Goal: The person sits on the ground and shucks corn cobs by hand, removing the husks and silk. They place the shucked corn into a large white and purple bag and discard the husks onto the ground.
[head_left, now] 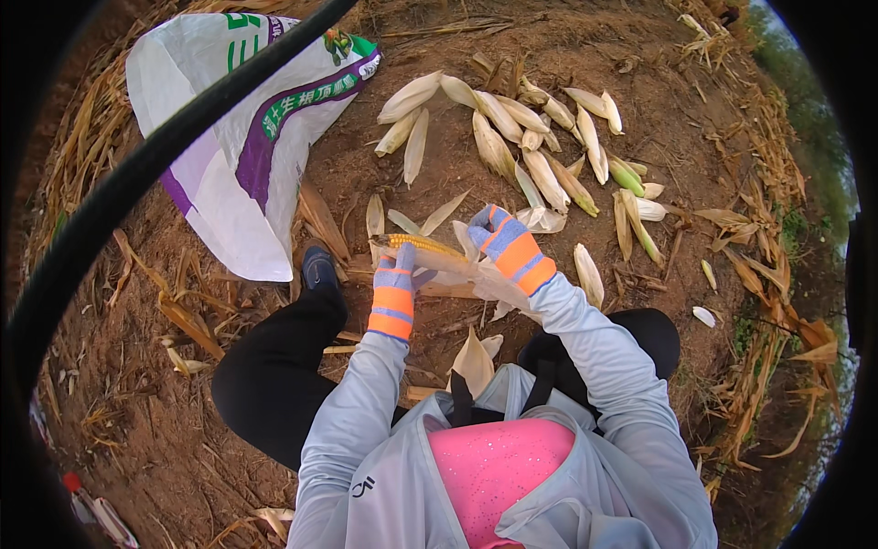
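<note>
The corn cob (428,244), likely light, stiff and best taken near its ends, is gripped by the left hand (394,291), its papery husk (498,285) by the right hand (512,249).

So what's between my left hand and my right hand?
In the head view, a partly husked corn cob spans the gap, yellow kernels showing by your left hand.

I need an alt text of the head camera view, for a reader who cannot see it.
Gloved left hand and right hand hold a yellow corn cob, its husk partly peeled. Beyond, husk-covered ears lie scattered on brown soil; at upper left is a white-and-purple sack.
</note>
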### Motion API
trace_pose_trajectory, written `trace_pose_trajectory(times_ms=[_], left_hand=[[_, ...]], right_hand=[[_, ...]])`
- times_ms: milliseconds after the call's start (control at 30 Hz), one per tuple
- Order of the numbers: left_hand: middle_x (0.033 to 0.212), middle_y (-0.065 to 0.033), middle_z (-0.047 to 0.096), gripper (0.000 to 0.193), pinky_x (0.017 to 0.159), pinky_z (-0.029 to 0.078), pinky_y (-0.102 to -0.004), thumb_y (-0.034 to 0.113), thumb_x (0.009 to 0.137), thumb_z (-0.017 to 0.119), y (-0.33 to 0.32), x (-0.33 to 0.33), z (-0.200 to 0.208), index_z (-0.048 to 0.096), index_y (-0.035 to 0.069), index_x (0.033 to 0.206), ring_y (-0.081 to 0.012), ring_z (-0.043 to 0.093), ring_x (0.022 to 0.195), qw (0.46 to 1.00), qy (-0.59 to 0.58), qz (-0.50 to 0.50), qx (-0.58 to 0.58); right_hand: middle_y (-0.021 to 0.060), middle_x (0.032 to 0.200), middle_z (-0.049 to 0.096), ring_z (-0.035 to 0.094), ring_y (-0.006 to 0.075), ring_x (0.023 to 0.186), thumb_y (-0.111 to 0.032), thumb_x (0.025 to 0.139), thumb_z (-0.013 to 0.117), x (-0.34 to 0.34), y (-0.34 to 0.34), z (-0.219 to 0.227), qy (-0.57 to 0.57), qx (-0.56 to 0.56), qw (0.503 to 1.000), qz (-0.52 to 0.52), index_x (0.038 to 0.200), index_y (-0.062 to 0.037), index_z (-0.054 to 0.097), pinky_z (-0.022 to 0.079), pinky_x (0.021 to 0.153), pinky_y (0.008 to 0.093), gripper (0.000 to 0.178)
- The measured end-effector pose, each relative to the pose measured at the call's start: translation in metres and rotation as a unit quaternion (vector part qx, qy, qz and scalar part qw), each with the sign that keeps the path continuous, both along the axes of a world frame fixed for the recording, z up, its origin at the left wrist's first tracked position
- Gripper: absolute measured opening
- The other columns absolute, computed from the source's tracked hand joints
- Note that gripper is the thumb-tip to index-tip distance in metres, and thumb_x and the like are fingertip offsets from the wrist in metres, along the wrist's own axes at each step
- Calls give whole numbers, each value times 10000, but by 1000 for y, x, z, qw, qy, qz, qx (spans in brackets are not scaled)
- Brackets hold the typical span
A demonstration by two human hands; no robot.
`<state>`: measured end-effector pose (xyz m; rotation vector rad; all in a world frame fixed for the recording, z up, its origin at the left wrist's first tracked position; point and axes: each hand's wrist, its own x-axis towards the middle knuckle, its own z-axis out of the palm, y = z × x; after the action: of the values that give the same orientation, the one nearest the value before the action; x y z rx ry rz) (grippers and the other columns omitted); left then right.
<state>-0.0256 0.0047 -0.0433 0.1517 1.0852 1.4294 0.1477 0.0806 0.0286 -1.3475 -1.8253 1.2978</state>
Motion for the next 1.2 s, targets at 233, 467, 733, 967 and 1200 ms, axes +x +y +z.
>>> trace_pose_trajectory(times_ms=[233, 467, 733, 967, 1200], left_hand=[[1001, -114, 506, 358, 576, 524, -369, 265, 803, 575, 6, -19, 3, 452, 50, 1061, -238, 524, 842, 995, 37, 87, -22], [905, -81, 518, 309, 588, 522, -369, 253, 811, 565, 7, -20, 5, 468, 49, 1021, -188, 521, 752, 994, 79, 71, 23], [996, -99, 528, 328, 621, 523, -352, 233, 825, 543, 6, -13, 6, 450, 44, 1077, -215, 543, 852, 997, 49, 44, 37], [1029, -113, 530, 369, 810, 445, -436, 269, 827, 534, 10, -17, 4, 435, 49, 1106, -270, 519, 954, 989, -101, 69, 89], [1057, -94, 521, 351, 775, 439, -392, 303, 833, 520, 11, -22, -2, 450, 106, 1114, -227, 510, 963, 979, -160, 123, 16]], right_hand=[[153, 806, 595, 562, 333, 764, -289, 771, 522, 23, -7, -14, -347, 35, 907, 234, 935, -64, 527, 430, 678, 386, 279], [159, 952, 564, 524, 314, 915, -317, 760, 509, 15, 4, 10, -290, -1, 943, 165, 972, -70, 554, 415, 781, 360, 328], [152, 855, 586, 562, 278, 794, -288, 757, 575, 11, -14, -26, -162, 219, 940, 206, 967, -46, 564, 436, 702, 334, 320], [139, 787, 575, 549, 270, 738, -351, 790, 523, 2, -13, -19, -133, -92, 952, 262, 940, -39, 528, 419, 658, 335, 346], [139, 760, 579, 554, 279, 706, -373, 750, 570, -5, -17, -24, -137, -81, 962, 219, 873, -47, 541, 422, 632, 364, 350]])
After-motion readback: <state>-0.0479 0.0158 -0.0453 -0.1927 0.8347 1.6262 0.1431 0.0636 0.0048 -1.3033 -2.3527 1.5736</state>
